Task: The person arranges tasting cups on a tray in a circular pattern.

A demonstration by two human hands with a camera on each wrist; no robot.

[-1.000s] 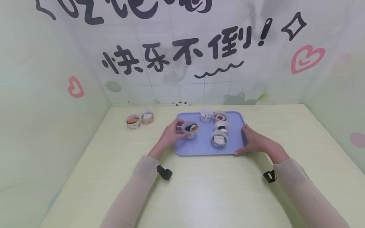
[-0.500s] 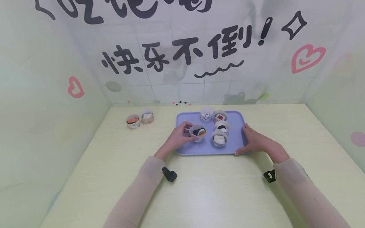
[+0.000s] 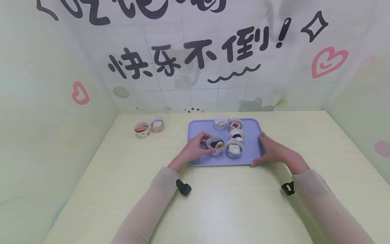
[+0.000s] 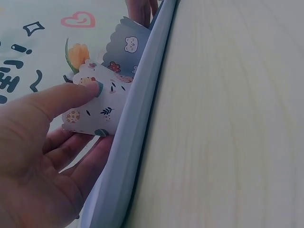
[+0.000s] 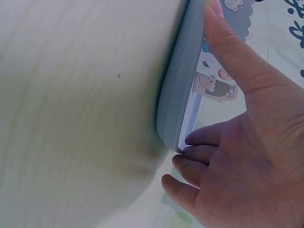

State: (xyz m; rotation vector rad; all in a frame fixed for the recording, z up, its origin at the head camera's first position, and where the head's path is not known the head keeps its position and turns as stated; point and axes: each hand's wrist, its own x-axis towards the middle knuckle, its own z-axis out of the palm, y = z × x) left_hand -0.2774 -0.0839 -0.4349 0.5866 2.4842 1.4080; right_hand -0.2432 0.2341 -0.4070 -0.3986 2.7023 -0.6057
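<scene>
My left hand [image 3: 195, 147] pinches a patterned white paper cup [image 4: 102, 111] between thumb and fingers. Inside is what looks like a toy sushi roll [image 3: 220, 145], dark-wrapped with orange at one end. The cup is over the front of the blue tray [image 3: 249, 135], close to the left of a grey-blue cup [image 3: 234, 154] with a white block in it. At the tray's right front corner rests my right hand [image 3: 272, 149]. Its thumb lies on the front rim and its fingers, loosely extended, touch the right side. The held cup's base is partly hidden by my left hand.
Behind the grey-blue cup on the tray stand more cups: a white one [image 3: 237, 136], one with a red-topped piece [image 3: 235, 125] and a pale one [image 3: 220, 122]. Two filled cups, one orange-topped [image 3: 142, 130] and one white-filled [image 3: 157, 124], stand at the table's back left.
My left hand has carried the cup rightward and a little toward me, from the tray's left side to beside the grey-blue cup. My right hand and the tray have hardly moved.
</scene>
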